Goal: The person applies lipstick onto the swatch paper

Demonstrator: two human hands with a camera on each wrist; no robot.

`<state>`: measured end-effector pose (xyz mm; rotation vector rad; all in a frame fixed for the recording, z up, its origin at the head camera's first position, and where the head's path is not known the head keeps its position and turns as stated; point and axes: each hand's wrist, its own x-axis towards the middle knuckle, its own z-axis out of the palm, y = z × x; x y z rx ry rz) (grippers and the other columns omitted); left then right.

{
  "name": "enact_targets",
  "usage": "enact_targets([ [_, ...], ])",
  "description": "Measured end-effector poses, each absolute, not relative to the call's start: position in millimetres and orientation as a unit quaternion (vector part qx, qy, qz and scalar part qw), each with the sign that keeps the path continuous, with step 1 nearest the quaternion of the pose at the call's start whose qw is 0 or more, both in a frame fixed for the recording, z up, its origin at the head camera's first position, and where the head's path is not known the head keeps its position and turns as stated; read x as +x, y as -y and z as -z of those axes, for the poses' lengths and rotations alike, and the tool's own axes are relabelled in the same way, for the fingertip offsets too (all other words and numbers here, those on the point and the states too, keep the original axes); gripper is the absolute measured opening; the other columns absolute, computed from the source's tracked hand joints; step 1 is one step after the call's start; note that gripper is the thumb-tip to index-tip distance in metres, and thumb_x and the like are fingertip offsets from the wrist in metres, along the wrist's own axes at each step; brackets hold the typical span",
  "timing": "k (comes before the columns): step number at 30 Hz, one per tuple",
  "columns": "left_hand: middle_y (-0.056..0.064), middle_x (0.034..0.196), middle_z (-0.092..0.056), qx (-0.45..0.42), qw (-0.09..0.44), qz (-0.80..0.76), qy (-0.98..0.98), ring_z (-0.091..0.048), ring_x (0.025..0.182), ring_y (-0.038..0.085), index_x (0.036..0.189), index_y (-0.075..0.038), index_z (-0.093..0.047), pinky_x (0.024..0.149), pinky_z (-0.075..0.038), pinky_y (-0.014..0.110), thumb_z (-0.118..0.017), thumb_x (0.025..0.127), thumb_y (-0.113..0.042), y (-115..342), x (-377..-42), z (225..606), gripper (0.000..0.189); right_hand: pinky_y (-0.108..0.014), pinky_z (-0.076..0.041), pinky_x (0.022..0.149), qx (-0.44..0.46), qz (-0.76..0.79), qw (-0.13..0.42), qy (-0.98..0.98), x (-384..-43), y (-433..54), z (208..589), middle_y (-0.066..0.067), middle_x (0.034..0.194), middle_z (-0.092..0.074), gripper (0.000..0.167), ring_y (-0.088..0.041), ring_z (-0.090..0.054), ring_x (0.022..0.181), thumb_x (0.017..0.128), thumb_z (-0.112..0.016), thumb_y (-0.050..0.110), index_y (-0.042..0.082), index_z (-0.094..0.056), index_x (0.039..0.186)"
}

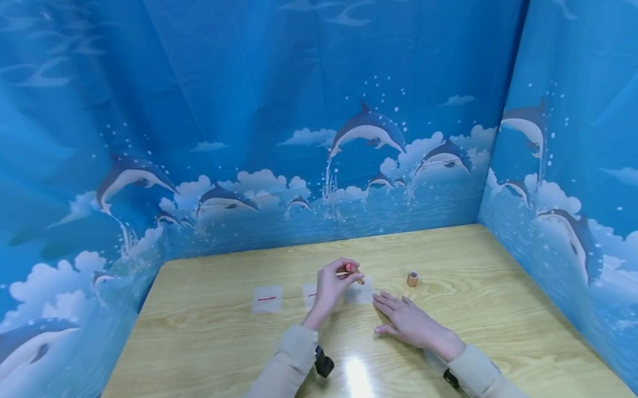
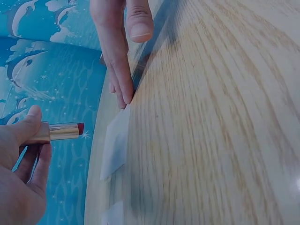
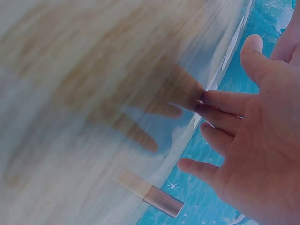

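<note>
A gold lipstick [image 2: 63, 131] with its red tip exposed is pinched between the thumb and fingers of my left hand [image 1: 331, 288]. It is held above the rightmost of three small pale paper pieces [image 1: 362, 294], apart from the paper. My right hand [image 1: 409, 323] lies flat with straight fingers, fingertips at the right edge of that same piece. The lipstick's cap [image 1: 412, 279] stands upright on the table beyond my right hand, its open end up. In the right wrist view, the cap [image 3: 163, 201] appears beside the little finger.
On the wooden table [image 1: 207, 343], the left paper piece [image 1: 267, 307] bears a short red line. The middle piece [image 1: 309, 303] also shows a red line, partly hidden by my left hand. Blue dolphin-print curtains [image 1: 271, 117] surround the table's back and sides.
</note>
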<state>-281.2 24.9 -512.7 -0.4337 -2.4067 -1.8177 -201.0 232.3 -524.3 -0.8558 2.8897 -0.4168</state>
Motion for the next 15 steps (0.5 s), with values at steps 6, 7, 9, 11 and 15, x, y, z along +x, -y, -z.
enact_targets([
  [6, 0.004, 0.099, -0.074, -0.145, 0.047, 0.591, 0.792, -0.072, 0.098, 0.018, 0.105, -0.007, -0.075, 0.083, -0.059, 0.019, -0.082, 0.084, -0.007, -33, -283, 518, 0.022, -0.07, -0.029, 0.114, -0.28, 0.14, 0.048, -0.948, -200, -232, 524, -0.02, 0.158, -0.038, 0.07, -0.041, -0.034, 0.146, 0.1, -0.059, 0.045, -0.002, -0.043, 0.15],
  [7, 0.004, 0.098, -0.074, -0.143, 0.047, 0.59, 0.793, -0.072, 0.098, 0.017, 0.104, -0.008, -0.075, 0.082, -0.06, 0.019, -0.082, 0.084, -0.007, -34, -283, 520, 0.021, -0.071, -0.029, 0.114, -0.28, 0.142, 0.048, -0.948, -200, -232, 523, -0.021, 0.158, -0.038, 0.071, -0.041, -0.034, 0.146, 0.1, -0.059, 0.045, -0.002, -0.043, 0.15],
  [9, 0.003, 0.098, -0.074, -0.14, 0.045, 0.589, 0.795, -0.072, 0.097, 0.016, 0.103, -0.008, -0.076, 0.082, -0.06, 0.019, -0.082, 0.084, -0.008, -37, -283, 523, 0.021, -0.071, -0.029, 0.114, -0.278, 0.144, 0.051, -0.948, -199, -232, 523, -0.021, 0.157, -0.038, 0.071, -0.042, -0.034, 0.146, 0.1, -0.059, 0.046, -0.003, -0.043, 0.15],
  [11, 0.002, 0.097, -0.074, -0.137, 0.043, 0.586, 0.798, -0.072, 0.097, 0.016, 0.103, -0.009, -0.076, 0.082, -0.06, 0.019, -0.082, 0.084, -0.008, -39, -283, 525, 0.02, -0.071, -0.028, 0.114, -0.278, 0.142, 0.051, -0.949, -199, -231, 523, -0.021, 0.158, -0.038, 0.072, -0.042, -0.034, 0.146, 0.1, -0.059, 0.046, -0.003, -0.042, 0.15],
  [15, 0.003, 0.097, -0.074, -0.139, 0.043, 0.584, 0.798, -0.072, 0.096, 0.016, 0.103, -0.008, -0.076, 0.081, -0.059, 0.018, -0.083, 0.083, -0.008, -43, -282, 530, 0.022, -0.07, -0.029, 0.114, -0.278, 0.134, 0.048, -0.95, -199, -231, 524, -0.021, 0.158, -0.038, 0.073, -0.041, -0.034, 0.146, 0.099, -0.059, 0.047, -0.002, -0.041, 0.15],
])
